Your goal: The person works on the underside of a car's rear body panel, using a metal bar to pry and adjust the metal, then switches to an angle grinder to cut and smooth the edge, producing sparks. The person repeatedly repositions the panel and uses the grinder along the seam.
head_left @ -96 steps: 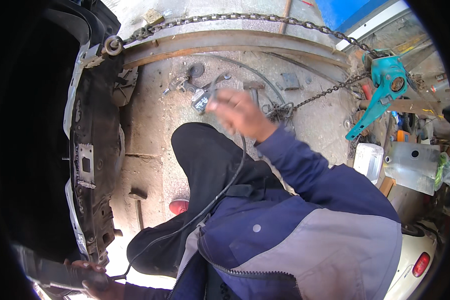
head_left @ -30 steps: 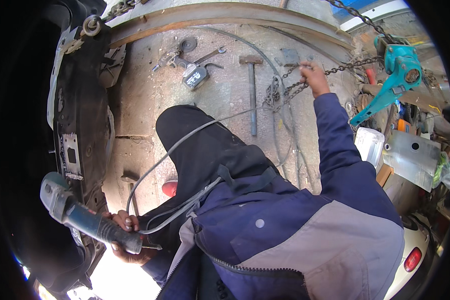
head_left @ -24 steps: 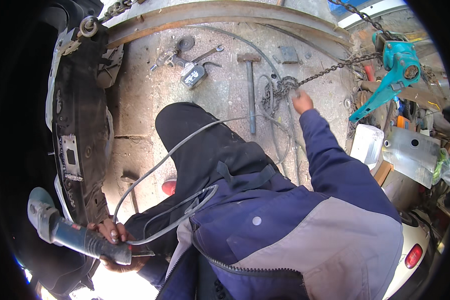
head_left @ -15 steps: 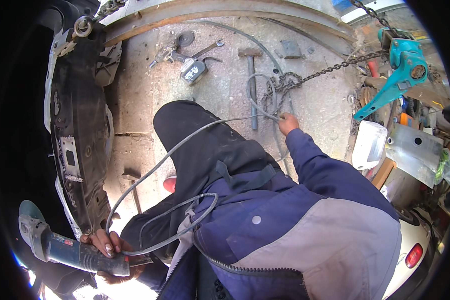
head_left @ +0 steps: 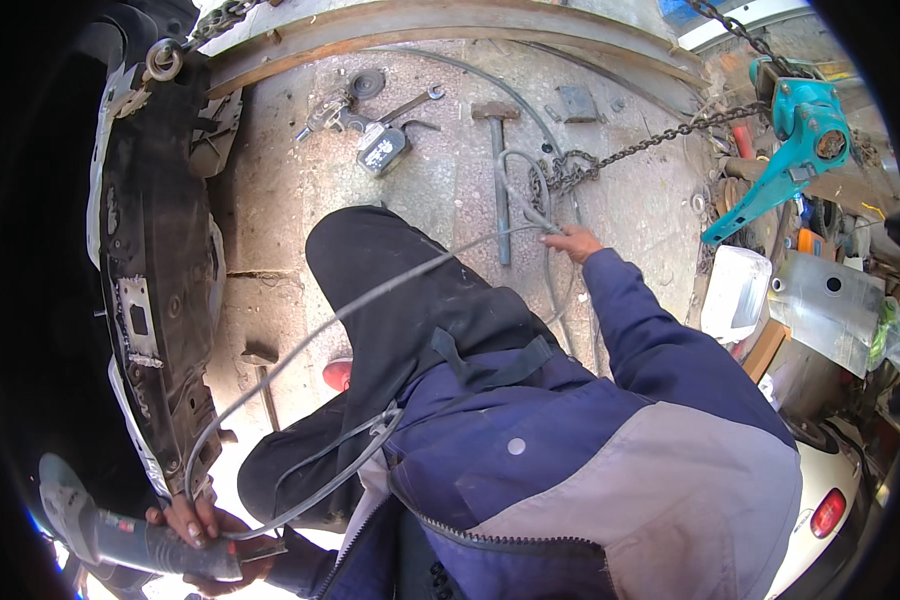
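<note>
At the lower left, my left hand (head_left: 193,520) is closed round an angle grinder (head_left: 148,541) and its grey cord (head_left: 325,315). My right hand (head_left: 568,240) grips the cord where it bends in loops on the floor, beside a long-handled hammer (head_left: 498,180). Just beyond lie a tangled chain (head_left: 570,170), an open-end wrench (head_left: 410,104) and a metal power tool with a black battery pack (head_left: 383,148). The cord stretches across my black-trousered knee, with further loops against my jacket.
A black car-body section (head_left: 160,280) stands at the left. A rusty steel beam (head_left: 450,25) crosses the top. A teal chain hoist (head_left: 800,150) hangs at the right, near a white container (head_left: 732,290), sheet metal (head_left: 822,300) and a white car (head_left: 825,510).
My right hand has left the chain and moved down-left, taking hold of the cord. The grinder in my left hand has moved down and left; the stretched cord has shifted.
</note>
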The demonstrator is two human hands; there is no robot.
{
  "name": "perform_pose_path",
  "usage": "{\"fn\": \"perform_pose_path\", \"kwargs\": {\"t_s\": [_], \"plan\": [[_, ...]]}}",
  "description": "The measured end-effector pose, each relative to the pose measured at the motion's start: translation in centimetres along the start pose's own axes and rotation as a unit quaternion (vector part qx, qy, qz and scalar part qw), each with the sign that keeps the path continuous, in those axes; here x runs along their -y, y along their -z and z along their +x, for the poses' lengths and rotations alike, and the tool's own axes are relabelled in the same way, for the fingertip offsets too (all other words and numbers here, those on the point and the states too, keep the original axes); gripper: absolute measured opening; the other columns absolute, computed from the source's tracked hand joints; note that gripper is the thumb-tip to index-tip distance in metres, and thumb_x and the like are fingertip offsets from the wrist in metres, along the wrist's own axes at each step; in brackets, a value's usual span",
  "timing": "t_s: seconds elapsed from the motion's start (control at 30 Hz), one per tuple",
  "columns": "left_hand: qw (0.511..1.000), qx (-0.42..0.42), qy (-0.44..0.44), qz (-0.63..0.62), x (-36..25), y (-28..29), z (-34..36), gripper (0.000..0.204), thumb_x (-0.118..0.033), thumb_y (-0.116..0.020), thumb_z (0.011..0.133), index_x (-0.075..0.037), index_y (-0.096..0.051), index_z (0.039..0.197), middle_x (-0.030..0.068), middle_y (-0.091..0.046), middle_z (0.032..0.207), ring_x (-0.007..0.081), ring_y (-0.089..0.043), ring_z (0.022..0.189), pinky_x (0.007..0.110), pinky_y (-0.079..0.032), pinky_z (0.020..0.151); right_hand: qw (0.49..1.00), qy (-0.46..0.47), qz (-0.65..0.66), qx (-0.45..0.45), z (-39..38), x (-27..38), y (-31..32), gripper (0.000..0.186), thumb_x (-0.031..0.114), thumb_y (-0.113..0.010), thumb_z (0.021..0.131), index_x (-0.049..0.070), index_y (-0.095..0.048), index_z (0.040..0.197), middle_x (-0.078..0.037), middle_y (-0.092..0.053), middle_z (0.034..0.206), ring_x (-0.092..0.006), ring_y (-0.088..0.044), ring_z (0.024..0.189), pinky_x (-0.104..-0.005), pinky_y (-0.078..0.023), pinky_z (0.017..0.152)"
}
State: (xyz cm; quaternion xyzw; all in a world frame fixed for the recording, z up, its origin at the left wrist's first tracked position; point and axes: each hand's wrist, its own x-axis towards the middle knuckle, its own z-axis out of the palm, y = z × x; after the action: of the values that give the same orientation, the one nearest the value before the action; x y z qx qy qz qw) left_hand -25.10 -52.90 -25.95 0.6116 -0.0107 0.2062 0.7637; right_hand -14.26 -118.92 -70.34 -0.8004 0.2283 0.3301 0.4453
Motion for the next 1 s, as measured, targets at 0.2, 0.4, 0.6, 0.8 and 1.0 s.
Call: {"fn": "perform_pose_path", "kwargs": {"t_s": [0.2,0.4,0.6,0.8,1.0], "plan": [[0.982,-0.038,-0.090,-0.160,-2.8,-2.2,0.6,0.068,-0.016,-0.083,0.077,0.009,-0.046,0.127,0.0076,-0.046,0.099,0.0160,-0.052,0.094,0.026,-0.045,0.080,0.972,0.073,-0.063,-0.216,-6.9,5.5,3.5,0.055,0.050,-0.086,0.085,0.000,-0.078,0.109,-0.012,-0.073,0.079,-0.0273,-0.067,0.069,-0.0401,-0.055,0.070],[0.982,-0.027,-0.107,-0.154,-2.9,-2.1,2.0,0.070,-0.019,-0.087,0.072,0.005,-0.047,0.124,0.0064,-0.045,0.100,0.0153,-0.052,0.094,0.026,-0.045,0.080,0.833,0.197,-0.238,-0.458,-9.4,10.4,1.8,0.035,0.026,-0.079,0.089,0.004,-0.072,0.116,-0.017,-0.075,0.099,-0.0409,-0.070,0.099,-0.0466,-0.058,0.088],[0.975,-0.067,-0.072,-0.197,-1.5,-0.7,2.6,0.076,-0.020,-0.086,0.071,0.008,-0.045,0.129,0.0093,-0.044,0.100,0.0187,-0.051,0.096,0.029,-0.044,0.083,0.800,0.329,-0.170,-0.472,-12.3,16.9,6.3,0.010,0.014,-0.072,0.098,0.007,-0.078,0.100,-0.014,-0.076,0.090,-0.0335,-0.074,0.079,-0.0423,-0.060,0.071],[0.993,-0.081,-0.046,-0.073,1.1,-2.1,3.7,0.081,-0.028,-0.078,0.079,0.010,-0.043,0.140,0.0108,-0.046,0.101,0.0212,-0.051,0.096,0.032,-0.040,0.082,0.778,0.432,0.323,-0.322,-20.0,28.4,11.9,0.044,0.033,-0.049,0.116,0.001,-0.065,0.091,-0.001,-0.051,0.062,-0.0100,-0.049,0.052,-0.0279,-0.047,0.053],[0.998,-0.053,-0.018,-0.029,5.2,-3.4,3.4,0.083,-0.039,-0.077,0.083,0.008,-0.045,0.145,0.0099,-0.049,0.100,0.0210,-0.049,0.095,0.034,-0.042,0.082,0.821,0.446,0.333,-0.128,-14.5,38.7,11.1,0.041,0.039,-0.055,0.114,0.006,-0.064,0.091,0.003,-0.043,0.062,-0.0075,-0.043,0.053,-0.0277,-0.041,0.050]]}}
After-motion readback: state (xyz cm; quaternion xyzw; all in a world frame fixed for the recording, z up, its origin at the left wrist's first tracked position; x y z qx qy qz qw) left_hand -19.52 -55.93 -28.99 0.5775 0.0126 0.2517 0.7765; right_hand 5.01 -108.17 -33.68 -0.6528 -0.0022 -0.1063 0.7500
